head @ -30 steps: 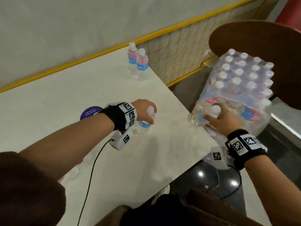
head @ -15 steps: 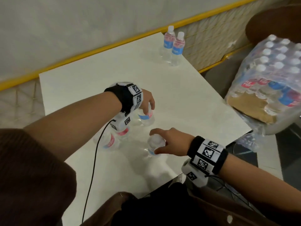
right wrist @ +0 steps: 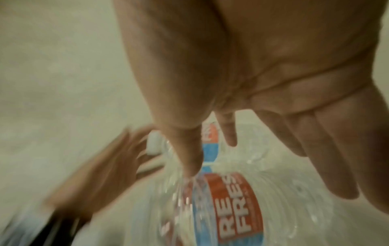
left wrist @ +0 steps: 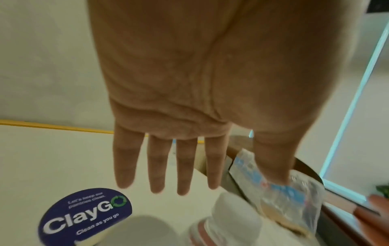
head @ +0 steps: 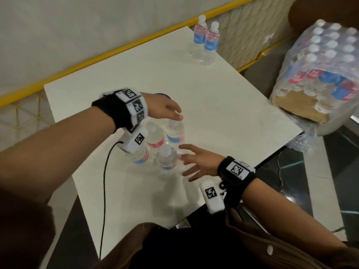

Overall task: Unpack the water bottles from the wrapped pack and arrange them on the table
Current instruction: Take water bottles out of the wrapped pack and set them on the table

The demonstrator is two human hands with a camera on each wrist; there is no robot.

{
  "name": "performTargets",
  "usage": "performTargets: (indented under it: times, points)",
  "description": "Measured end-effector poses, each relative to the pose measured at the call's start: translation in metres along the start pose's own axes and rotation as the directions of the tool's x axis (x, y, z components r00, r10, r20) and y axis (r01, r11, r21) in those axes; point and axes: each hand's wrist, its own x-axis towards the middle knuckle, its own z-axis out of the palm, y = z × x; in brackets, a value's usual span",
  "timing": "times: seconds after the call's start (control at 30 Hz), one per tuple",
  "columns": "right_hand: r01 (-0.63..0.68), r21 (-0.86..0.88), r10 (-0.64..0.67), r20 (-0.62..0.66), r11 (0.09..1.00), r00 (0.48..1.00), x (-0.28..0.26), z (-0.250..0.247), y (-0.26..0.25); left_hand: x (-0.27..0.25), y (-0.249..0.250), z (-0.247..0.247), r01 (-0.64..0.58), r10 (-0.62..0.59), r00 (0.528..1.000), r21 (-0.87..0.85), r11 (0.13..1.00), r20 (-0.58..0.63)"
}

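Note:
Four clear water bottles stand in a tight cluster (head: pixel 155 138) mid-table, with red and blue labels and white caps. My left hand (head: pixel 171 113) hovers over the far right bottle (head: pixel 175 133); its fingers (left wrist: pixel 183 166) are straight and hold nothing. Just right of the nearest bottle (head: pixel 166 159) is my right hand (head: pixel 189 162), empty, with its fingers (right wrist: pixel 328 158) spread. That bottle's label (right wrist: pixel 238 208) fills the right wrist view. The wrapped pack (head: pixel 320 70), holding several bottles, sits off the table's right edge. Two more bottles (head: pixel 206 39) stand at the far corner.
The white table (head: pixel 223 113) ends close to my body and to the right hand's wrist. A round purple sticker (left wrist: pixel 84 214) lies on it beyond the cluster. A black cable (head: pixel 104 191) hangs from my left wrist. A yellow-edged mesh barrier (head: pixel 87 63) lines the far side.
My right hand carried a bottle from the pack to the table, stood it beside the others and let go. My left hand released its bottle and opened above the cluster.

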Motion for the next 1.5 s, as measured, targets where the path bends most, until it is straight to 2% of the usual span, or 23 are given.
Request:
performTargets:
  times: [0.03,0.1,0.17,0.23,0.27,0.33,0.43,0.57,0.7,0.77,0.87,0.93,1.03,1.1,1.2,1.27,1.33,1.5]
  points:
    - [-0.063,0.162,0.063,0.006,0.985,0.998,0.003,-0.006,0.006,-0.006,-0.007,-0.001,0.002,-0.006,0.999,-0.082,0.997,-0.041]
    - [-0.152,0.442,0.143,0.053,0.884,0.988,0.007,-0.012,0.013,-0.016,-0.029,0.005,0.050,-0.083,0.992,-0.315,0.948,-0.093]
    - [-0.139,0.632,0.127,0.065,0.762,0.990,0.016,-0.018,0.015,-0.025,-0.053,0.021,0.176,-0.227,0.974,-0.602,0.779,-0.009]
    - [-0.116,0.675,0.113,0.049,0.728,0.992,0.023,-0.015,0.009,-0.031,-0.071,0.039,0.270,-0.279,0.953,-0.746,0.608,0.117]
    - [-0.114,0.664,0.105,0.054,0.739,0.993,0.025,-0.011,0.006,-0.033,-0.077,0.048,0.297,-0.267,0.949,-0.767,0.568,0.169]
    - [-0.116,0.619,0.089,0.075,0.777,0.993,0.027,0.002,-0.001,-0.031,-0.082,0.057,0.320,-0.207,0.947,-0.776,0.543,0.246]
    - [-0.108,0.550,0.075,0.082,0.828,0.994,0.031,0.021,-0.006,-0.026,-0.078,0.058,0.338,-0.149,0.939,-0.751,0.567,0.311]
    - [-0.129,0.529,0.108,0.072,0.839,0.992,0.050,0.033,-0.002,-0.024,-0.081,0.053,0.323,-0.111,0.941,-0.747,0.581,0.320]
    - [-0.121,0.602,0.087,0.085,0.789,0.993,0.057,0.038,0.002,-0.024,-0.080,0.047,0.323,-0.107,0.936,-0.703,0.634,0.335]
    - [-0.115,0.603,0.075,0.092,0.790,0.993,0.056,0.037,0.002,-0.025,-0.068,0.037,0.313,-0.151,0.944,-0.654,0.689,0.292]
    - [-0.122,0.563,0.088,0.086,0.817,0.992,0.050,0.026,0.003,-0.021,-0.049,0.019,0.200,-0.172,0.980,-0.544,0.815,0.101]
    - [-0.089,0.549,0.075,0.047,0.831,0.996,0.045,0.011,0.004,-0.018,-0.035,0.007,0.085,-0.086,0.996,-0.434,0.897,0.018]
    - [-0.045,0.540,0.050,0.006,0.841,0.999,0.039,-0.014,0.002,-0.012,-0.017,-0.001,-0.008,0.008,1.000,-0.185,0.983,0.001]
    - [-0.011,0.539,0.030,-0.026,0.842,0.999,0.034,-0.033,0.001,-0.007,-0.010,-0.003,-0.019,0.019,1.000,0.002,1.000,-0.021]
    - [0.056,0.537,-0.004,-0.097,0.842,0.995,0.022,-0.069,0.001,0.000,-0.004,-0.011,0.007,-0.007,1.000,0.158,0.987,0.005]
    - [0.098,0.513,-0.014,-0.164,0.853,0.986,0.011,-0.099,-0.002,0.009,0.009,-0.019,0.016,-0.023,0.999,0.187,0.982,0.036]
    - [0.138,0.478,-0.021,-0.242,0.867,0.970,-0.002,-0.132,-0.007,0.025,0.031,-0.028,0.005,-0.007,1.000,0.175,0.985,0.012]
    - [0.259,0.413,-0.051,-0.451,0.873,0.891,-0.033,-0.224,-0.014,0.105,0.111,-0.032,-0.125,0.135,0.989,0.153,0.980,-0.059]
